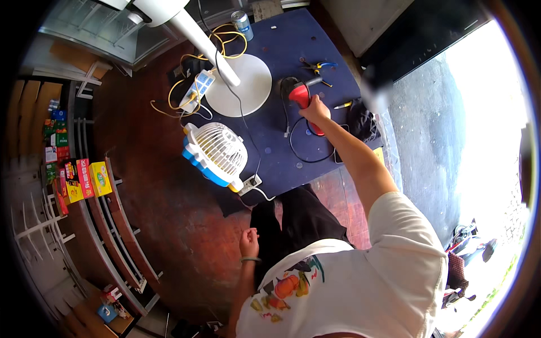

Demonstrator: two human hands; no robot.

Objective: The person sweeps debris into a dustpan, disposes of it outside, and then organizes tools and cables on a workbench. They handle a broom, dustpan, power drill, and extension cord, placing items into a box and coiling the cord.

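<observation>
Nearest to the body, the left hand (249, 243) is beside the black trousers (310, 217), its fingers curled in; the palm is hidden, so I cannot tell if it holds something. Next, at the left edge of the dark blue table (282, 177), there is a white and blue cage fan (220, 152). A black cable (307, 161) makes a loop on the table close to the right forearm; if the forearm catches it, the tool could be pulled out of line. A little farther, the right hand (317, 112) is wrapped firmly around the handle of a red heat gun (300, 97), or perhaps a hair dryer, over the right part of the table. Its casing is bright red, the rear end black, and the dark nozzle points to the far right. The blue and yellow pliers (324, 66) lie near this nozzle; if the tool swings, it could knock them, and if it blows hot air, they could become hot. Beyond are the white round base (253, 84) and, at the far edge, a drinks can (242, 25)
</observation>
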